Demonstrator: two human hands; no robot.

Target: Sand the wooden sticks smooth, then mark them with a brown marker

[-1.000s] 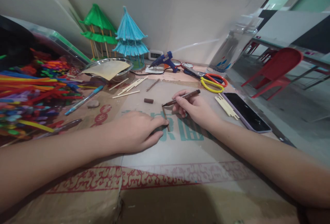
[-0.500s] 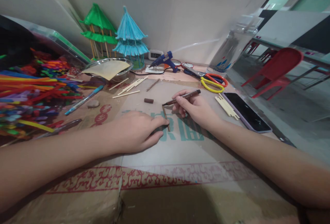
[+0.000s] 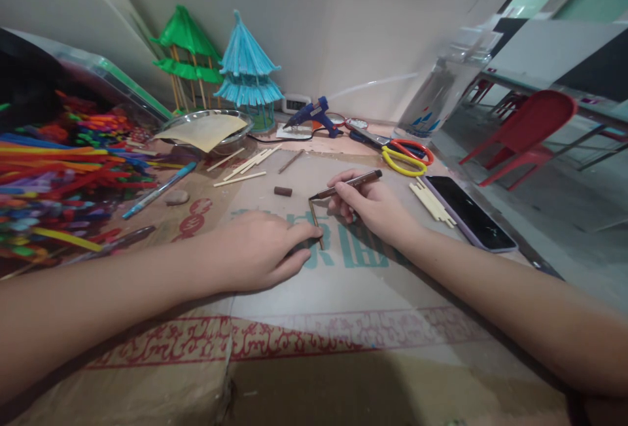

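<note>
My left hand [image 3: 267, 243] lies low over the table, its index fingertip pinning a thin, partly brown wooden stick [image 3: 314, 214] against the sheet. Its thumb is apart from that finger. Between the fingers of my right hand [image 3: 366, 203] is an uncapped brown marker [image 3: 360, 180], slanted, its tip touching the stick's far end. The marker's brown cap [image 3: 283, 191] lies just beyond my left hand. Farther back are a brown stick [image 3: 291, 161] and several plain sticks [image 3: 252, 163].
Colourful pipe cleaners [image 3: 59, 184] crowd the left. Behind stand a green model pavilion [image 3: 189, 40], a blue one [image 3: 249, 53], a metal bowl [image 3: 240, 131] and a glue gun [image 3: 314, 115]. Scissors [image 3: 405, 161], short sticks [image 3: 432, 202], a phone [image 3: 468, 213] and a bottle [image 3: 432, 99] are at right.
</note>
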